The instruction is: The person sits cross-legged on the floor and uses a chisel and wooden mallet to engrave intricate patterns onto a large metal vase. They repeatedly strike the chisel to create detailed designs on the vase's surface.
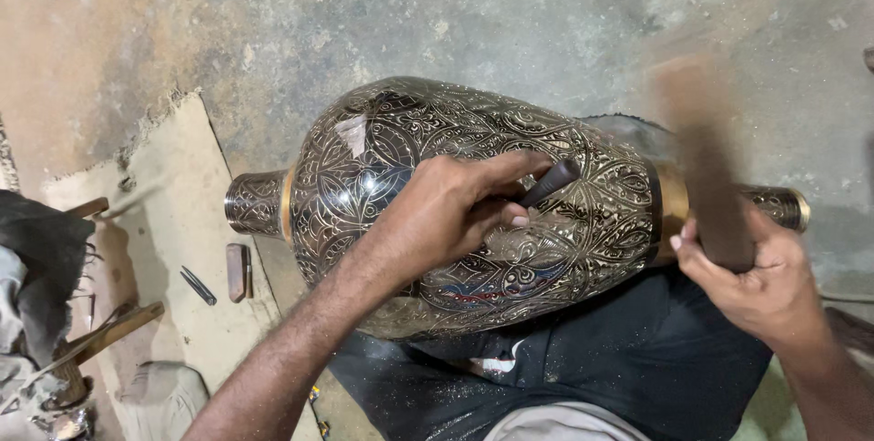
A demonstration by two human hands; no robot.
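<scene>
A large engraved metal vase, dark with fine silver-coloured floral patterns and brass bands, lies on its side across my lap. My left hand rests on the vase's belly and grips a dark chisel whose tip touches the surface. My right hand is raised beside the vase's neck and holds a wooden mallet, which is blurred by motion. A dark cloth dusted with metal shavings covers my lap under the vase.
On a cardboard sheet at the left lie a small brown block and a thin metal tool. A wooden-handled hammer and grey rags sit at the far left. The floor is rough concrete.
</scene>
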